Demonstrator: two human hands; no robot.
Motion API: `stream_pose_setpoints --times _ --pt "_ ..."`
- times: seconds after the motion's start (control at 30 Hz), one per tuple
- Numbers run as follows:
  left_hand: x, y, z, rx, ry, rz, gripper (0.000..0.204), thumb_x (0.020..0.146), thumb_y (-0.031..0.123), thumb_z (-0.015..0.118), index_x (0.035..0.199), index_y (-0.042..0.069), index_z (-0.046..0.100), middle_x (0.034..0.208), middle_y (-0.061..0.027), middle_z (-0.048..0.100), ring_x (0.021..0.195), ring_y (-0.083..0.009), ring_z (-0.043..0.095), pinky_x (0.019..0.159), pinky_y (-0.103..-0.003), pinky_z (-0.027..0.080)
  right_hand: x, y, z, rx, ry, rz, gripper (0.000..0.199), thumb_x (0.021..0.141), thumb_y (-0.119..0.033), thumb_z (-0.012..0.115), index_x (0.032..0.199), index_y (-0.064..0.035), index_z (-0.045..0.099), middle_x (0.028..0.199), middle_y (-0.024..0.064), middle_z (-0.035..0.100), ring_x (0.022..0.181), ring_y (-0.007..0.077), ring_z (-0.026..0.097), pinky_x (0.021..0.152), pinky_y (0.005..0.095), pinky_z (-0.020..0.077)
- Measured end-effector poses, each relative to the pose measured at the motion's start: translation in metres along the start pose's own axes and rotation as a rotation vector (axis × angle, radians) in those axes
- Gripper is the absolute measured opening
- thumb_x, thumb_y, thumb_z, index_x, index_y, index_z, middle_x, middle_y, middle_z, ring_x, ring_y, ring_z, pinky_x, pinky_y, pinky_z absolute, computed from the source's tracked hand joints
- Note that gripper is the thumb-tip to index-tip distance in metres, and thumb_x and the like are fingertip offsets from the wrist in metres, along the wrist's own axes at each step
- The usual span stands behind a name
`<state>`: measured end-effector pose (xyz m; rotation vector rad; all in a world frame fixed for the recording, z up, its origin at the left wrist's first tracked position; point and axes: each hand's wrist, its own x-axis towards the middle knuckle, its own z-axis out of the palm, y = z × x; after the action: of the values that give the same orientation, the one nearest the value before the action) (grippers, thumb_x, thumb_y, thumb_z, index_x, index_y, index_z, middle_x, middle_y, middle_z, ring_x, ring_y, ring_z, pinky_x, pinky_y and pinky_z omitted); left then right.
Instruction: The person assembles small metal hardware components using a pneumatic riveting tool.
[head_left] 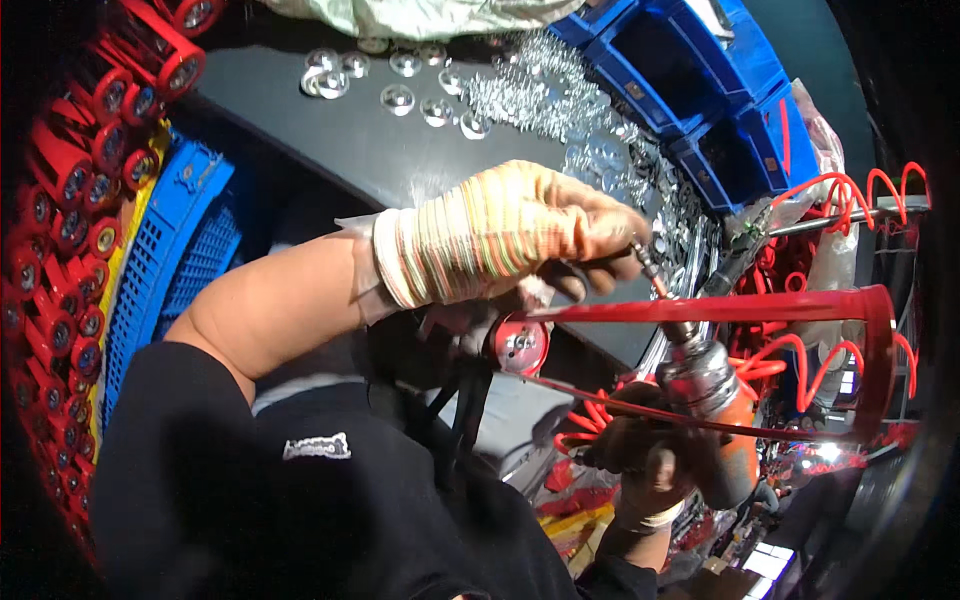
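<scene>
The left hand [510, 222], in a striped glove, has its fingers bunched at the tip of the bit [655, 280]; whether they pinch a small fastener there, I cannot tell; the right hand [650, 455], gloved too, is wrapped round the orange-and-grey power driver [712, 385]; the long red frame [780, 306] crosses in front of the driver, a red wheel [520, 346] at its near end, below the left hand; what supports the frame is hidden.

The work looks midway: the wheel already sits at the frame's end, yet the bit is well apart from it, so no screw seems to be being driven there; whether the wheel is fully fastened cannot be made out.

Beyond, the desk [290, 130] carries loose metal discs [397, 99] and a heap of screws [540, 90], apparently unused, beside blue bins [735, 65]; many red wheeled parts [70, 175] are stacked at the left, finished or waiting, I cannot tell.
</scene>
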<state>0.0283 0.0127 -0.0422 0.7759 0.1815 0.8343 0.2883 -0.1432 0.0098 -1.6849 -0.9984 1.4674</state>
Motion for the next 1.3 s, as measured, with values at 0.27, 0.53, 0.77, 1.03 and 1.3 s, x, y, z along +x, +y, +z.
stream_pose_setpoints --times 0.27,0.53,0.77,1.03,1.3 --pt "-0.045 -0.076 -0.005 1.299 0.202 0.622 0.075 0.056 0.034 0.079 0.120 0.004 0.052 0.113 -0.0141 0.057 0.105 -0.0345 0.054 0.095 -0.046 0.038 -0.026 -0.032 0.003 -0.183 0.250 0.118 0.077 0.064 -0.056 0.077 0.112 0.0014 0.057 0.077 0.0155 0.066 0.045 0.0138 0.054 0.039 0.0246 0.0386" --pt "-0.039 -0.091 -0.012 1.246 0.279 0.715 0.063 0.059 0.033 0.079 0.112 0.007 0.057 0.105 -0.0113 0.058 0.099 -0.0320 0.057 0.088 -0.044 0.041 -0.006 -0.081 -0.007 -0.302 0.417 0.446 0.053 0.067 -0.033 0.077 0.105 -0.0007 0.061 0.073 0.0075 0.064 0.049 0.0107 0.053 0.041 0.0231 0.0377" --pt "-0.039 -0.091 -0.011 1.220 0.266 0.709 0.058 0.061 0.038 0.075 0.106 0.007 0.057 0.099 -0.0106 0.059 0.093 -0.0307 0.058 0.084 -0.043 0.043 -0.003 -0.129 -0.028 -0.621 0.405 0.458 0.049 0.067 -0.029 0.075 0.105 -0.0013 0.061 0.073 0.0060 0.063 0.049 0.0100 0.053 0.041 0.0232 0.0376" --pt "-0.037 -0.100 -0.017 1.239 0.283 0.759 0.056 0.061 0.039 0.073 0.102 0.005 0.057 0.094 -0.0110 0.058 0.088 -0.0303 0.058 0.082 -0.042 0.043 -0.015 -0.153 -0.057 -0.878 0.391 0.492 0.045 0.068 -0.024 0.073 0.105 -0.0019 0.061 0.072 0.0043 0.061 0.049 0.0093 0.052 0.042 0.0232 0.0374" --pt "-0.036 -0.098 -0.017 1.270 0.274 0.750 0.052 0.064 0.040 0.072 0.100 0.006 0.057 0.091 -0.0108 0.058 0.086 -0.0297 0.059 0.080 -0.042 0.043 -0.022 -0.158 -0.086 -1.087 0.317 0.452 0.041 0.068 -0.019 0.070 0.105 -0.0026 0.061 0.071 0.0026 0.060 0.050 0.0086 0.051 0.042 0.0232 0.0372"
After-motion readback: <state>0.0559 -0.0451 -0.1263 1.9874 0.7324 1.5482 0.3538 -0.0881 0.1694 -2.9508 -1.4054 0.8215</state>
